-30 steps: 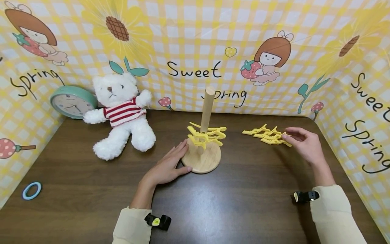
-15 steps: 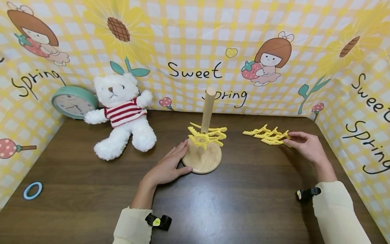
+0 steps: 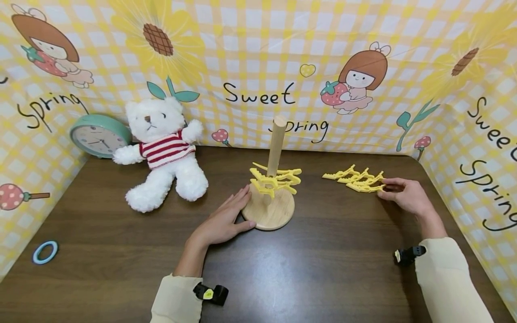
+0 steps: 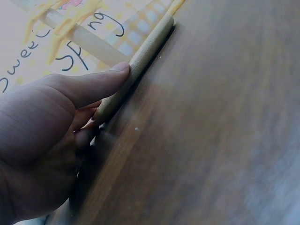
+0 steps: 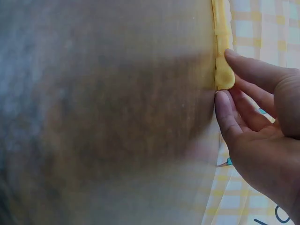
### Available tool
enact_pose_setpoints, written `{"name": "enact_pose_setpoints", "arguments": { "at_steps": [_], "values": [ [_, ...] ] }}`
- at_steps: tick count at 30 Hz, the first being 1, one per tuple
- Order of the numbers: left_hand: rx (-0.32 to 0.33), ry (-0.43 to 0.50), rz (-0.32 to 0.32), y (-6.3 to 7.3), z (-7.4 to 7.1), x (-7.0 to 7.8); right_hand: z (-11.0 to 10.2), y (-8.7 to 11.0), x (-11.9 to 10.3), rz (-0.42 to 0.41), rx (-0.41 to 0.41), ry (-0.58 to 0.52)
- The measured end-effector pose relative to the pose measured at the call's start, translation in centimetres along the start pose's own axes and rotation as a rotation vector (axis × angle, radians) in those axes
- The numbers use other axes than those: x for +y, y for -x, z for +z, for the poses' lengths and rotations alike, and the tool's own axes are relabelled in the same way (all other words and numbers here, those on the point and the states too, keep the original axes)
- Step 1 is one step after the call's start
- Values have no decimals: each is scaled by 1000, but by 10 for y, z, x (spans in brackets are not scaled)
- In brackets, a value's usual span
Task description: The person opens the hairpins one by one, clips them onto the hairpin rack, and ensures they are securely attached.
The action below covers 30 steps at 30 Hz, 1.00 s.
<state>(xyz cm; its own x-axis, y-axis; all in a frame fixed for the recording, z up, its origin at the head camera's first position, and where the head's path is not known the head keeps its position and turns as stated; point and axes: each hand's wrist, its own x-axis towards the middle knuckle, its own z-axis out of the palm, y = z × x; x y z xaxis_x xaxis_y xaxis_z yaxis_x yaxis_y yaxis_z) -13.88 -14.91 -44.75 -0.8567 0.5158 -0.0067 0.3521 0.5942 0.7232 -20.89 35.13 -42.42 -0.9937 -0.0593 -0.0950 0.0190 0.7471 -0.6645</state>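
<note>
In the head view, my left hand grips the round wooden base of an upright stand, fingers along its left rim and thumb at the near edge. In the left wrist view the thumb lies against the rim of the disc. Several yellow plastic clips sit low on the wooden post. To the right, my right hand holds thumb and fingers about the near right end of a row of yellow plastic clips. A rounded clip end shows between its fingertips in the right wrist view.
A white teddy bear in a striped shirt sits at the back left, in front of a green clock. A blue ring lies at the far left. Printed cloth walls enclose the back and sides of the brown table.
My right hand has moved slightly right and lower at the row of clips, uncovering their right end a little. The left hand and the stand have stayed put.
</note>
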Motion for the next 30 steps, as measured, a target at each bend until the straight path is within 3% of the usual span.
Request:
{"name": "enact_pose_setpoints", "arguments": {
  "at_steps": [19, 30],
  "values": [
    [-3, 8, -11, 1, 0, 1, -7, 5, -4, -27, -19, -40],
    [2, 10, -8, 1, 0, 1, -5, 9, -10, -121, 60, -114]
  ]
}}
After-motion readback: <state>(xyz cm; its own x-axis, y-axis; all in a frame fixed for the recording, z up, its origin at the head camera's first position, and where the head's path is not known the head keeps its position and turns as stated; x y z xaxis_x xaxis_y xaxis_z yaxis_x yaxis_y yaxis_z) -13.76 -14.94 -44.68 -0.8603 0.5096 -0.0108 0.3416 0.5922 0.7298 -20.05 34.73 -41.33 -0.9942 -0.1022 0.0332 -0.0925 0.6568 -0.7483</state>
